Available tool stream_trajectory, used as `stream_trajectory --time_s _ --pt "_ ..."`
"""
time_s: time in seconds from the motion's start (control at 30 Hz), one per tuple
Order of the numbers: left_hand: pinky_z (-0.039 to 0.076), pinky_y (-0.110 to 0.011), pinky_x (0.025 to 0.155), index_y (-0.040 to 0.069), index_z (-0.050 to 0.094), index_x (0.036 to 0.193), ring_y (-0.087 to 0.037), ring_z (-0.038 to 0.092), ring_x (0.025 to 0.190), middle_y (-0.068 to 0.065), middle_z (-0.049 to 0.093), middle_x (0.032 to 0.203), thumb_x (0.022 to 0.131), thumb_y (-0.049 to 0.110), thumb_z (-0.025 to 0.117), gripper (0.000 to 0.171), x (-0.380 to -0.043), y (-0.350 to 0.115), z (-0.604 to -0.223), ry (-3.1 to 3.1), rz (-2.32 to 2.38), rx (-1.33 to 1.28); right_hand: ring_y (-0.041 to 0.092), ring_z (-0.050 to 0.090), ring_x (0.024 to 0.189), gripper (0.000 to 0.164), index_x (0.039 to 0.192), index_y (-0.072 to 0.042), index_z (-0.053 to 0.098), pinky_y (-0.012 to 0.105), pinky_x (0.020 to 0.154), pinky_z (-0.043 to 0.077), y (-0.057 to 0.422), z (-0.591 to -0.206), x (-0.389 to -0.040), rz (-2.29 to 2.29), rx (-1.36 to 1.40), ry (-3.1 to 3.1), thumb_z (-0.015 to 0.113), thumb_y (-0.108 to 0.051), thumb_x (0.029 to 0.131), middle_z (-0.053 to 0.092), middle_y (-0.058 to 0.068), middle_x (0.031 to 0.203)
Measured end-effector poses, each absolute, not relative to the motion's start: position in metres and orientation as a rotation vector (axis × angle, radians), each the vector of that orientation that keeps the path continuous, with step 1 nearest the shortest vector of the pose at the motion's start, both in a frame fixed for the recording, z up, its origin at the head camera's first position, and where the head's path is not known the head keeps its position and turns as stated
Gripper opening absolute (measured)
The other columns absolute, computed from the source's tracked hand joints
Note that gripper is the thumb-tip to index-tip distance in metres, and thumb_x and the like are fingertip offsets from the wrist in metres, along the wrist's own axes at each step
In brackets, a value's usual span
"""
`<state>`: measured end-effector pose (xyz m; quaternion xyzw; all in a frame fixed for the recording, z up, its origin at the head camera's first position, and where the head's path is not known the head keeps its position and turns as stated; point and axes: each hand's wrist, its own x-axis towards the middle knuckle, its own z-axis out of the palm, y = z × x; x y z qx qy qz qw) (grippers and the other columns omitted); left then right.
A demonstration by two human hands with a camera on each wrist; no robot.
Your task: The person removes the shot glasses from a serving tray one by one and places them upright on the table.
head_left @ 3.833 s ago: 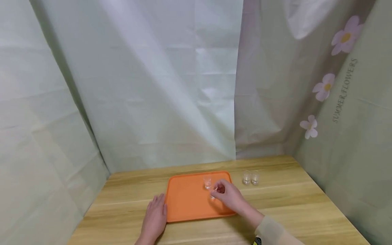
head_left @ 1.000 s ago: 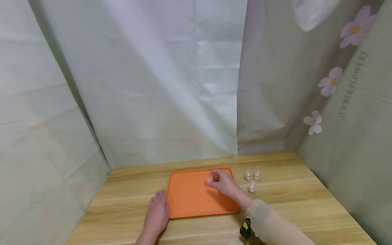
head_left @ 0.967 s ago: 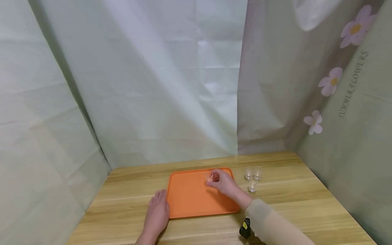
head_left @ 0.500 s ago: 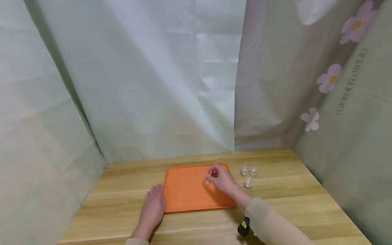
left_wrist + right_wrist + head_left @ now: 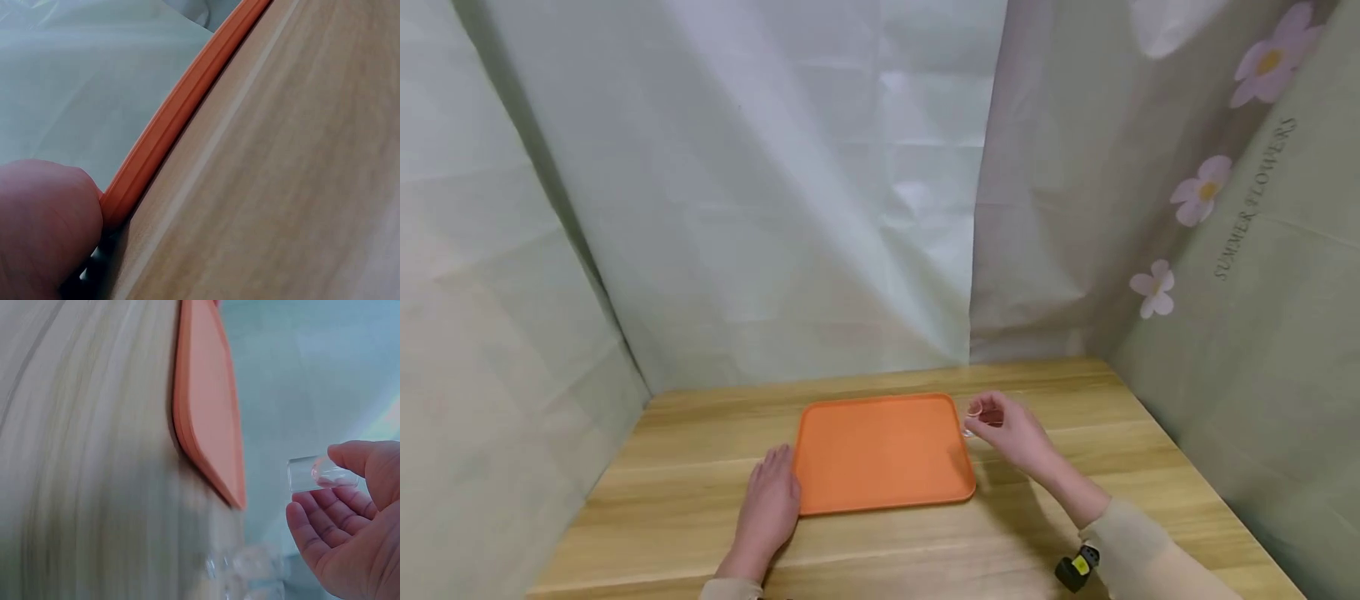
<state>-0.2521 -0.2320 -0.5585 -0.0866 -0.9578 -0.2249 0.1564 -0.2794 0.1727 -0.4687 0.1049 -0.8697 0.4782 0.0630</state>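
Note:
A small clear shot glass (image 5: 968,432) is pinched between the thumb and fingers of my right hand (image 5: 1013,432), just past the right edge of the orange tray (image 5: 880,454). In the right wrist view the shot glass (image 5: 303,475) has its thick base pointing away from the palm, above the table. My left hand (image 5: 767,504) lies with straight fingers along the tray's left edge; the left wrist view shows its thumb against the tray's rim (image 5: 169,125). Other shot glasses (image 5: 250,569) look blurred below the right hand, which mostly hides them in the head view.
The tray lies flat on a wood-grain table (image 5: 880,558). Pale green curtains (image 5: 820,208) enclose the back and both sides, with printed flowers (image 5: 1200,190) on the right. A black device with a yellow mark (image 5: 1077,568) is worn on the right wrist.
One shot glass earlier went from the tray to the group on the table's right. Since then my right hand has carried another off the tray rightward. The left hand stays at the tray's edge.

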Motion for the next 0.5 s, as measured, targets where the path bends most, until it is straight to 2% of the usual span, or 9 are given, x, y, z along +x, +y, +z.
stream_trajectory --time_s 0.23,0.33,0.5 --pt "0.028 -0.071 0.128 -0.019 0.051 0.152 -0.057 0.041 0.153 -0.038 0.049 0.159 0.11 0.003 0.048 0.047 -0.238 -0.227 -0.558 -2.766 -0.673 -0.199 0.029 0.074 0.114 0.032 0.127 -0.002 0.069 0.04 0.094 0.062 0.217 -0.457 -0.261 1.335 0.299 -2.647 0.08 -0.023 0.105 0.075 0.008 0.117" --pt "0.031 -0.072 0.125 -0.02 0.052 0.15 -0.058 0.043 0.15 -0.039 0.051 0.157 0.109 0.002 0.05 0.046 -0.234 -0.226 -0.559 -2.745 -0.653 -0.211 0.031 0.074 0.115 0.034 0.128 -0.001 0.069 0.04 0.092 0.063 0.231 -0.455 -0.255 1.316 0.278 -2.642 0.08 -0.022 0.104 0.075 0.009 0.118" --pt "0.033 -0.072 0.124 -0.019 0.054 0.149 -0.059 0.045 0.149 -0.039 0.053 0.155 0.108 0.002 0.053 0.046 -0.233 -0.225 -0.559 -2.729 -0.646 -0.22 0.033 0.074 0.114 0.035 0.129 0.003 0.068 0.033 0.088 0.062 0.248 -0.457 -0.25 1.279 0.251 -2.647 0.08 -0.019 0.104 0.075 0.012 0.118"
